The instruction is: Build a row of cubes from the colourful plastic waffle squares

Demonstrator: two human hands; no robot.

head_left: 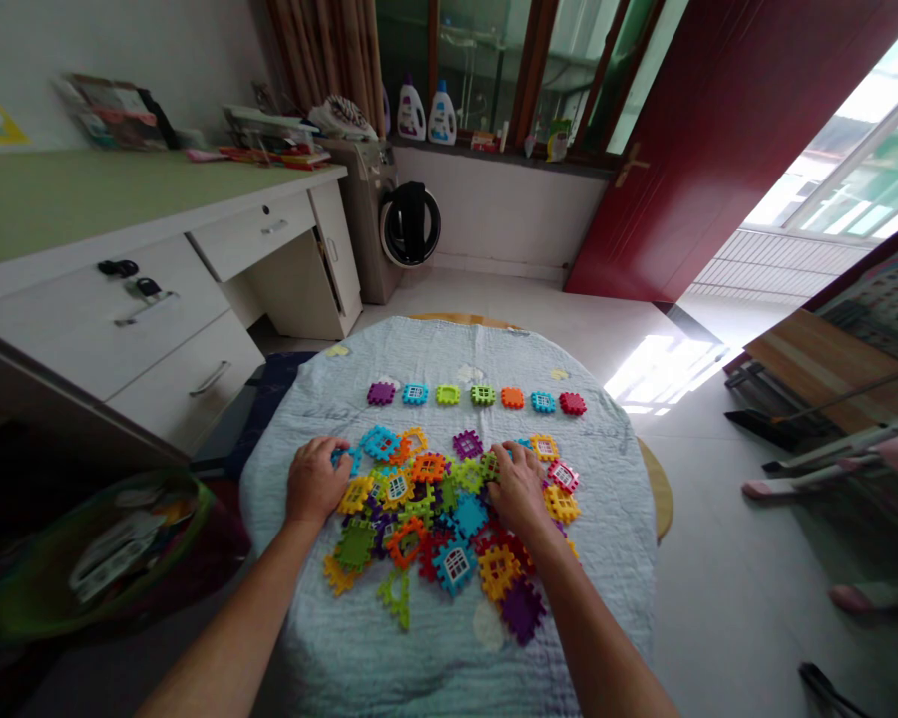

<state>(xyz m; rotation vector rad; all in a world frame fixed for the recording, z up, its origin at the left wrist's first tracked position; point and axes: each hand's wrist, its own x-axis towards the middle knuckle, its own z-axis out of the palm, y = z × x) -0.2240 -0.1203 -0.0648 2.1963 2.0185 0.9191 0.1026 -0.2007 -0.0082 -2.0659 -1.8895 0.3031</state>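
Here, a cloth strip point(449, 417) separates tile row point(483, 395) from pile point(468, 516).

Two hands show, one left hand point(318, 481) and one right hand point(521, 484). The row holds seven toothed tiles: one purple tile point(381, 393), two blue tiles point(416, 394), two green tiles point(483, 395), one orange tile point(512, 398) and one red tile point(573, 403). The heap of tiles point(470, 516) overlaps too much for a sure count, perhaps three dozen, including one triangular green piece point(398, 600). Beyond are two white bottles point(442, 115), one washing machine point(366, 234) and one red door point(688, 150).
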